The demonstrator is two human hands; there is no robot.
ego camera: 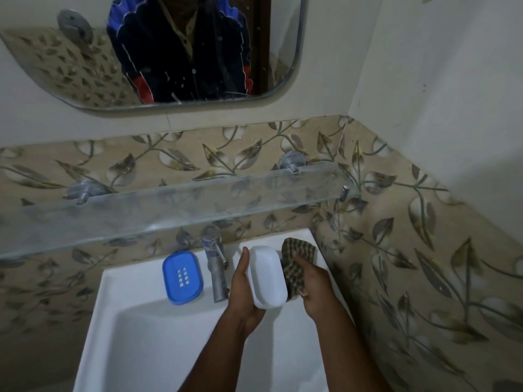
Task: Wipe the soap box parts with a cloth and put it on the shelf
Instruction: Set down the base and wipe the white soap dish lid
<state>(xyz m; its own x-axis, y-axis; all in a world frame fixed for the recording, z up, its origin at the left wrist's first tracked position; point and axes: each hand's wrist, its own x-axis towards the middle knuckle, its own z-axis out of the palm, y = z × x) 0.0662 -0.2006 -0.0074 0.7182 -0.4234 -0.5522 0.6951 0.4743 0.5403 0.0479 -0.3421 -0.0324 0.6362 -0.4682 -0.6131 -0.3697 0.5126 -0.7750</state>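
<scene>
My left hand (244,290) holds the white soap box part (267,275) from its left side, above the right rim of the sink. My right hand (312,287) grips a checked brown cloth (297,264) and presses it against the right side of the white part. The blue soap box part (182,275), with a grid of small holes in its middle, lies on the sink's back ledge left of the tap. The glass shelf (175,205) runs along the wall above the sink.
A chrome tap (216,264) stands between the blue part and my hands. The white sink (135,321) fills the lower middle. A mirror (158,52) hangs above the shelf. The tiled side wall (410,250) is close on the right.
</scene>
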